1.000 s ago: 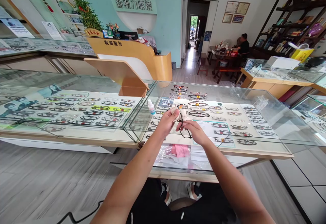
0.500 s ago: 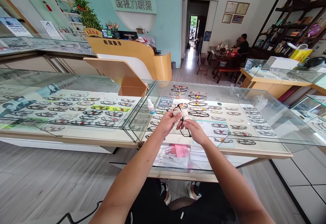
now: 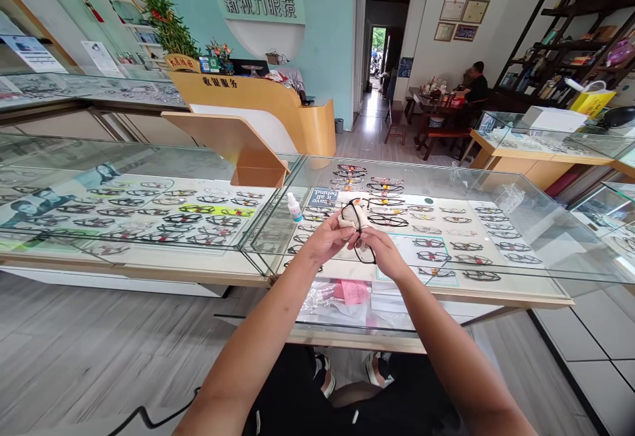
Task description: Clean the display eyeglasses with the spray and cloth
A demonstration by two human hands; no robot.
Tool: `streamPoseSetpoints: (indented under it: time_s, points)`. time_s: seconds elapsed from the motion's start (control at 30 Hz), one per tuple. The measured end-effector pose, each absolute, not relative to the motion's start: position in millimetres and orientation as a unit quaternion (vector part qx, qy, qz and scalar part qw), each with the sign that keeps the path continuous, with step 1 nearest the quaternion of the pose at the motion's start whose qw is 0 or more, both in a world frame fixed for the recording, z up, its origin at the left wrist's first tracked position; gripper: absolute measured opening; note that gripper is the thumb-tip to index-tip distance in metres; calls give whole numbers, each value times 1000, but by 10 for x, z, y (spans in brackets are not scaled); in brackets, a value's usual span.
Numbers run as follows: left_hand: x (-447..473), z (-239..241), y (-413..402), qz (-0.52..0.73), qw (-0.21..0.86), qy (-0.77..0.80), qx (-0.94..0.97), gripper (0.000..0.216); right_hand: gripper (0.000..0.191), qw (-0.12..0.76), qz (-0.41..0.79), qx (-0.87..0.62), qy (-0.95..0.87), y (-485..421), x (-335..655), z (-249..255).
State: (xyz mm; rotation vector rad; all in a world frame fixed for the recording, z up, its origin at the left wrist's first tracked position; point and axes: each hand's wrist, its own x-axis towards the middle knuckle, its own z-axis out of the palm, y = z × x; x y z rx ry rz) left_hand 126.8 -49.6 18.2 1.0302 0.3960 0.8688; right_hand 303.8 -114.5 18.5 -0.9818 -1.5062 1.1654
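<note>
Over a glass display counter (image 3: pixel 496 251) I hold a pair of black-framed glasses (image 3: pixel 366 254). My left hand (image 3: pixel 325 241) is closed on a small white cloth (image 3: pixel 353 219) pressed against the upper lens. My right hand (image 3: pixel 381 251) pinches the frame just below it. Both hands meet above the counter's front half. A small white dropper bottle (image 3: pixel 294 208) stands on the glass just left of my left hand.
Several rows of glasses lie under the glass. A wooden mirror stand (image 3: pixel 233 148) sits on the counter behind the bottle. Pink paper and plastic bags (image 3: pixel 347 294) lie on the lower shelf. A wooden cashier desk (image 3: pixel 262 105) stands behind; a person (image 3: pixel 473 85) sits at a far table.
The glasses have turned in my hands, so one lens rim now shows above the cloth. Both hands stay together in about the same place.
</note>
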Motion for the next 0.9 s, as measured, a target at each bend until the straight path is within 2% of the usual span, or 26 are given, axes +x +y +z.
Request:
streamPoseSetpoints:
  time_s: [0.4, 0.63, 0.9]
  points:
    - [1253, 92, -371, 501, 721, 241, 414, 47, 37, 443, 471, -387, -658, -1192, 2974, 175]
    - [1244, 147, -463, 393, 768, 180, 473, 42, 33, 476, 478, -393, -625, -1149, 3018, 185]
    - [1291, 79, -386, 463, 737, 234, 433, 49, 35, 433, 487, -389, -651, -1150, 2995, 168]
